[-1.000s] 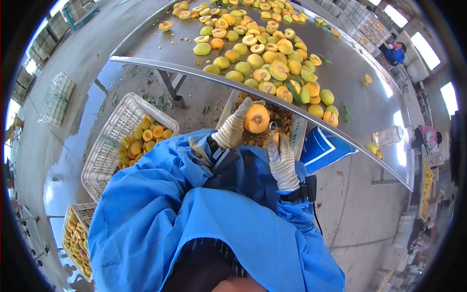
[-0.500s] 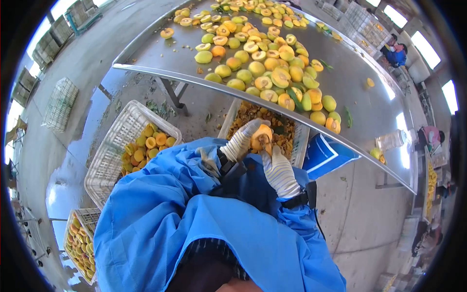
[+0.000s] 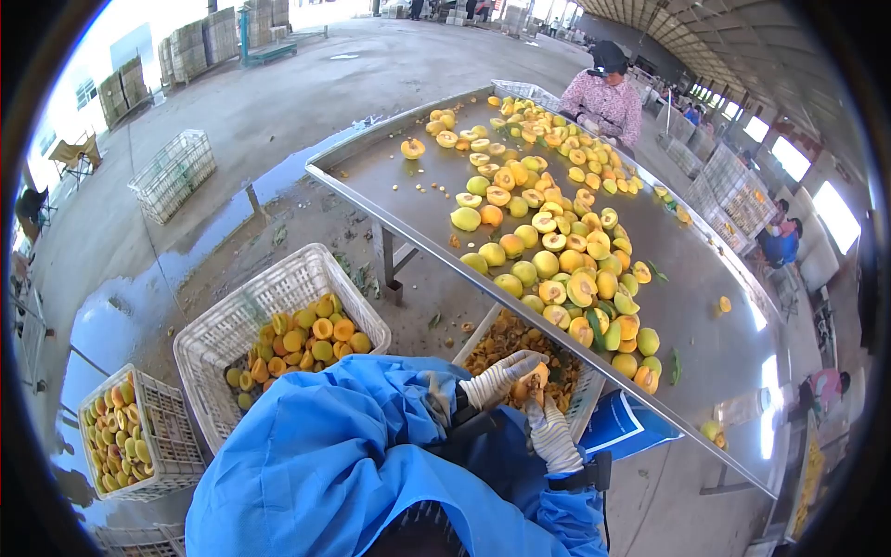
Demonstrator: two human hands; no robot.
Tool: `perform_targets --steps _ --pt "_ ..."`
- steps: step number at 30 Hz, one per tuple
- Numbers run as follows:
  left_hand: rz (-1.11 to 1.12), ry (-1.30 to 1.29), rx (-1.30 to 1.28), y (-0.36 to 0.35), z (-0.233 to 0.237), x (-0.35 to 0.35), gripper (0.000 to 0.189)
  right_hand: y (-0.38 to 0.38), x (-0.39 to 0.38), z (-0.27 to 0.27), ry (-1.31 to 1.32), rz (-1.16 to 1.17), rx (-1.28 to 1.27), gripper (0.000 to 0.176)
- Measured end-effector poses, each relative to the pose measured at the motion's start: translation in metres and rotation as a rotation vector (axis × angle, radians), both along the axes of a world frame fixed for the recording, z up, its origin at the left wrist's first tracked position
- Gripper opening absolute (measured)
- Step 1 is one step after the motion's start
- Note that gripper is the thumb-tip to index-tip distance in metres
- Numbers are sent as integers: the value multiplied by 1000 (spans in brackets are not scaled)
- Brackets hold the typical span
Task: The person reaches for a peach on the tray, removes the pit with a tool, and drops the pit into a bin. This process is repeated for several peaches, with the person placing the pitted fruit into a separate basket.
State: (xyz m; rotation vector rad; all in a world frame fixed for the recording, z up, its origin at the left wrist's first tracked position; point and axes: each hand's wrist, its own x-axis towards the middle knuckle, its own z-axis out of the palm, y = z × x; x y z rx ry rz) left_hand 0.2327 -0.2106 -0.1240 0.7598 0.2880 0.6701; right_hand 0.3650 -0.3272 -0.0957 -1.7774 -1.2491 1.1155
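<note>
1. Dozens of whole and halved yellow fruits (image 3: 557,251) spread across the metal table (image 3: 710,348), the landmark for every place below.
2. Beyond its far edge is another person (image 3: 603,100) in a patterned top, hands near the rim.
3. Left of the table, a large white crate (image 3: 201,367) holds fruit halves; farther left and nearer the wearer, a smaller crate (image 3: 176,441) holds more. The blue sleeve (image 3: 306,446) covers part of the large crate's near side.
4. Under the table's near edge, which hides part of it, lies a scrap crate (image 3: 590,395) of orange and brown pieces, with a blue container (image 3: 620,425) just beside it.
5. Compared with the earlier frame, the view now tips up: the table sits lower in it and the other person shows clearly.
6. Left hand (image 3: 498,378), gloved, is curled with its fingers closed on the fruit piece (image 3: 527,382), over the scrap crate.
7. Right hand (image 3: 555,438), gloved, has its fingers bunched together at that piece's lower side; whether they pinch a tool, I cannot tell.
</note>
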Motion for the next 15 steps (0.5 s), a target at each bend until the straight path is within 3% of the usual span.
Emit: perform_targets --steps 2,6,10,11,15 --pt "-43 9 -14 4 -1 1 72 -3 -2 14 87 -63 -67 52" --pt "-132 -143 -239 6 -10 5 77 -8 -5 15 239 -194 -58 53" --pt "-179 -133 -213 4 2 1 77 -9 -15 26 373 -326 -117 56" --pt "-156 -159 -225 4 -1 6 77 -13 -13 18 351 -304 -30 61" --pt "-171 -144 -204 12 1 3 66 -21 -12 13 237 -362 103 47"
